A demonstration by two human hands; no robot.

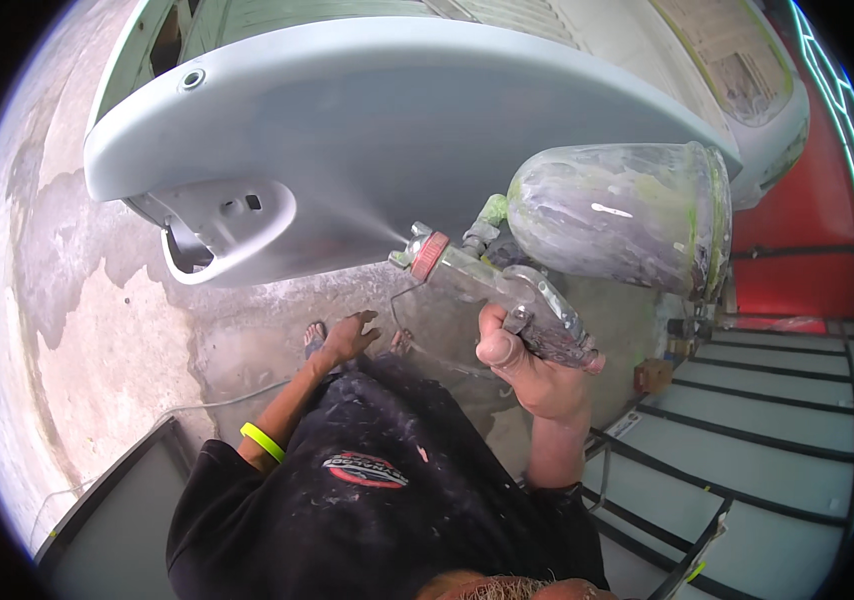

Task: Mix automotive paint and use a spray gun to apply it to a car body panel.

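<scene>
My right hand (539, 378) is closed round the handle of a paint spray gun (472, 278), its thumb showing along the near side. A large clear cup (587, 215), smeared with grey and green paint, sits on top of the gun. Fine mist leaves the nozzle toward a smooth grey car body panel (407, 130), which the gun does not touch. The panel has a small round hole near its upper left and a recess at its lower left. My left hand (349, 337) hangs free in front of my body, fingers loosely stretched, holding nothing.
Stained concrete floor (117, 370) lies below and left of the panel. A thin hose (227, 400) runs across it. Pale panels with dark bars (747, 400) stand at the right, near a small brown box (653, 376). A red wall (797, 250) rises behind.
</scene>
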